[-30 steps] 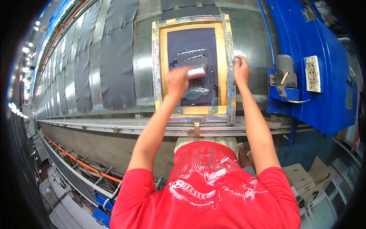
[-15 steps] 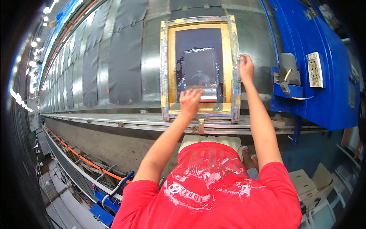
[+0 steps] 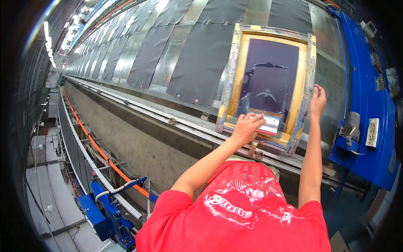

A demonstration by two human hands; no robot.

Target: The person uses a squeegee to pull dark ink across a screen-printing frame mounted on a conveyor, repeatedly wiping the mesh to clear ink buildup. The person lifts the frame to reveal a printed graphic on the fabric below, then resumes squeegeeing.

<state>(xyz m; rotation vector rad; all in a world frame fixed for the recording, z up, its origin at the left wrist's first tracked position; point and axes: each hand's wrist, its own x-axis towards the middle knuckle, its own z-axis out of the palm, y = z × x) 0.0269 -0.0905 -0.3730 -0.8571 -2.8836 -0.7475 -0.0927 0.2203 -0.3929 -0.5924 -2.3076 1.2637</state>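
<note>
My left hand [image 3: 248,128] is closed on a squeegee [image 3: 272,124], a silver metal bar with a red lower edge. It rests inside the near end of a screen-printing frame [image 3: 233,69], which has pale wooden inner walls and a worn, paint-stained outer rim. Dark, wet-looking streaks and a pale curved mark show on the frame's purple-black mesh [image 3: 273,54]. At the frame's right side, my right hand [image 3: 317,103] has its bent fingers against the outer rim. Whether they grip it or only touch it is hard to see.
A long table carries a row of dark fabric panels [image 3: 197,63] running to the far left. Metal rails [image 3: 168,119] follow its near edge. Blue machinery [image 3: 373,105] with a white socket strip [image 3: 372,132] stands on the right. An orange pipe [image 3: 94,147] runs behind on the left.
The view has turned, so the table and frame appear tilted and farther right. My left hand still holds the squeegee at the frame's near end, and my right hand stays at its right side.
</note>
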